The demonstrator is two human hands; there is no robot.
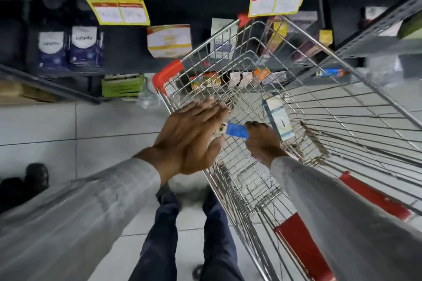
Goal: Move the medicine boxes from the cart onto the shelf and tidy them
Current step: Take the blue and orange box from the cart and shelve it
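Note:
A wire shopping cart [342, 107] with red corner guards stands in front of me, tilted in view. Inside it my right hand [262, 141] is shut on a small blue medicine box [236, 130]. Beside that hand a white and blue medicine box [279, 120] lies on the cart floor. My left hand [191, 137] hovers flat with fingers spread over the cart's left rim, holding nothing. The dark shelf [127, 50] runs across the top, carrying two dark blue and white packs [70, 47] at the left.
Yellow "SUPER MARKET" price tags [116, 4] hang from the shelf edges. Small boxes [205, 80] show on a lower shelf through the cart wires. A green box [122, 85] sits low on the floor side. My legs [189, 235] stand on grey tiles left of the cart.

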